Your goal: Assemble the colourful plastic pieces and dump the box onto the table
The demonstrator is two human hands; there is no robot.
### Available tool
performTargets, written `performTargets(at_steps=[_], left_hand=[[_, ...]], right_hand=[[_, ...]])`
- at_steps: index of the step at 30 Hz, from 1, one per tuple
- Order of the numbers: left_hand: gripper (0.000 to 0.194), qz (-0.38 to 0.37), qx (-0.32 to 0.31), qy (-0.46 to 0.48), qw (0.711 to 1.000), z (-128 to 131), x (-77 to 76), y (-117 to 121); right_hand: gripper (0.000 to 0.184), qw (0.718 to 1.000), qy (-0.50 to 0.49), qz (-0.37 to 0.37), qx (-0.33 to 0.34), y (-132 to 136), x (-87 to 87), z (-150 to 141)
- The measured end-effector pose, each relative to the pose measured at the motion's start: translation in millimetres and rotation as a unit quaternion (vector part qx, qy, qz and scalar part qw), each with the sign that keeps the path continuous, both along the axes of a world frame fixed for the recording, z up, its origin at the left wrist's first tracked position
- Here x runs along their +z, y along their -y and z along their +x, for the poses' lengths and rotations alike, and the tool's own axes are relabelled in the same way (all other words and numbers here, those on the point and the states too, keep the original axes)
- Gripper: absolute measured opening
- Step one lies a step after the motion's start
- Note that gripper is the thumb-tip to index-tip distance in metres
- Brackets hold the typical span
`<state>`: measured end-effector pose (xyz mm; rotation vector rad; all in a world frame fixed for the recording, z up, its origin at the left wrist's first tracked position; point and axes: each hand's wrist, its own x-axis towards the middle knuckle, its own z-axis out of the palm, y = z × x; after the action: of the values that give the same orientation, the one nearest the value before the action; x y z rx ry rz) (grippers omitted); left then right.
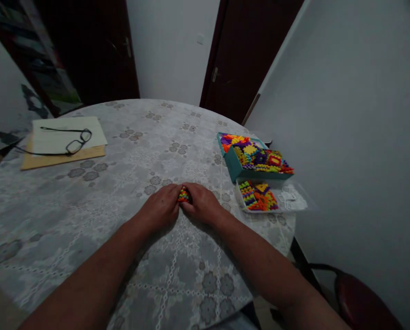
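Over the tablecloth [187, 243], left hand [162, 204] and right hand [203, 201] closed around a multicoloured piece [183, 195], shape unclear.

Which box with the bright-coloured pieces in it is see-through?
The clear plastic container, closest to you of the three. The deep teal box just beyond it and the shallow teal tray farthest back both have solid-coloured sides.

Dim light falls on pale walls [356, 105] and two dark-brown doors [91, 50] with lever handles [215, 74], a wall switch [200, 39] between them; a dark-red chair [363, 305] stands near a curved-edged, floral-clothed table [139, 158].
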<state>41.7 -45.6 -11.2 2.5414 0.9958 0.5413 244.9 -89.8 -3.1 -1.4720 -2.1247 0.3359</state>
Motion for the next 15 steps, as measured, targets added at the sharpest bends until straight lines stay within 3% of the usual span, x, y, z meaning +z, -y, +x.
performTargets(at_steps=[8,15], left_hand=[[0.049,-0.023,-0.006,0.070,0.997,-8,10.7,-10],[0.054,-0.056,0.067,0.099,0.991,-12,4.3,-22]], right_hand=[[0.048,0.999,0.013,0.006,-0.032,6,15.4,4],[0.041,0.995,-0.065,-0.004,-0.077,39,62.8,34]])
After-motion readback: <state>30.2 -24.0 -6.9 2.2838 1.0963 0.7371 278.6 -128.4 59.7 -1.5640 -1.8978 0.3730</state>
